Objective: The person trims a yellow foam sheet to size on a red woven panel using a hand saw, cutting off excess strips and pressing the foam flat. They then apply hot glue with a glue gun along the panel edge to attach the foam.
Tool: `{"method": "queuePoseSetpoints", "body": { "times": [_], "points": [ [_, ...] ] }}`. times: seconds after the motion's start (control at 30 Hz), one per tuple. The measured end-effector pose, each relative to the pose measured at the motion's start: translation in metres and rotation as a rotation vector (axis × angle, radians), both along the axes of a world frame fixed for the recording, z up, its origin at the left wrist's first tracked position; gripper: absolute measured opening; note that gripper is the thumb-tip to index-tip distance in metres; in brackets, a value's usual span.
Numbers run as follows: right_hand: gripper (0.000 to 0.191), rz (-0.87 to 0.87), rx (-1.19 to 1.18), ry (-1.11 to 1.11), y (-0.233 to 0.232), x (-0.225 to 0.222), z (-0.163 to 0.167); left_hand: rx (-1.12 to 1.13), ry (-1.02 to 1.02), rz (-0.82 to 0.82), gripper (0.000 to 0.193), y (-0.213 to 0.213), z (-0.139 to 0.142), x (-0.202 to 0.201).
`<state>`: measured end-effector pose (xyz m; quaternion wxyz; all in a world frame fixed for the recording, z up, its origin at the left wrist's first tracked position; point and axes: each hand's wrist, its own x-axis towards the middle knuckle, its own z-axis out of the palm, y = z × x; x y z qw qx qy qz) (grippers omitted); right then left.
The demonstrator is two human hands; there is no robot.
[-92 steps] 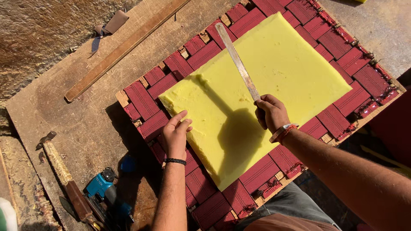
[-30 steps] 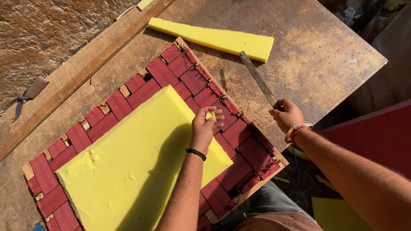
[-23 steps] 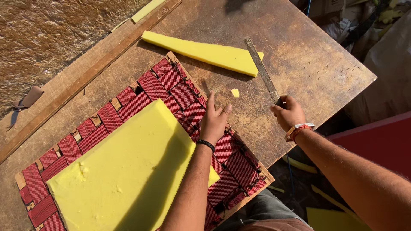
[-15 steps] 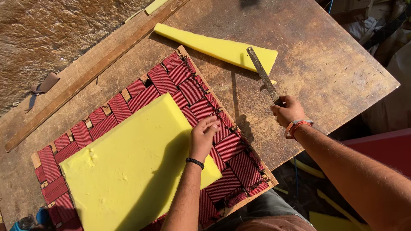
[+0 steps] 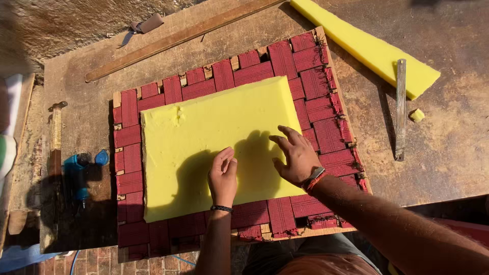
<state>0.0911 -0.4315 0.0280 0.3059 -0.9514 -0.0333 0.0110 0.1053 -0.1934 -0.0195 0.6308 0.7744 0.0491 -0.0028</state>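
your left hand [image 5: 223,174] rests flat on the yellow foam sheet [image 5: 214,137] at mid-frame, fingers together, its grip pinching nothing. your right hand [image 5: 294,155] presses the sheet's right edge, fingers spread. the foam lies on the red webbed frame [image 5: 326,117]. a long blade [image 5: 400,109] lies on the counter [image 5: 448,153], right of frame.

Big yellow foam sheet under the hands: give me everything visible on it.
The large yellow foam sheet is a soft-looking rectangular slab lying flat on the red woven-webbing wooden frame, leaving a red border on all sides. Its edges look roughly cut, with a small dent near the far left corner. The left hand and the right hand both rest on its near part, casting shadows across it.
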Motion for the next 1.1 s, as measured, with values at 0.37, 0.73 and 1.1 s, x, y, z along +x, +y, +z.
{"method": "queuePoseSetpoints", "body": {
  "times": [0.37,0.73,1.1],
  "points": [
    [0.115,0.235,-0.549,0.670,0.215,0.026,0.042,0.924,-0.061,0.012,0.065,0.226,-0.003,0.007],
    [0.117,0.042,-0.601,0.737,0.246,0.021,0.020,1.183,-0.223,-0.080,0.071,0.259,-0.024,-0.018],
    [0.116,0.009,-0.654,0.734,0.253,0.018,0.012,1.152,-0.241,-0.065,0.071,0.261,-0.021,-0.017]
  ]
}}
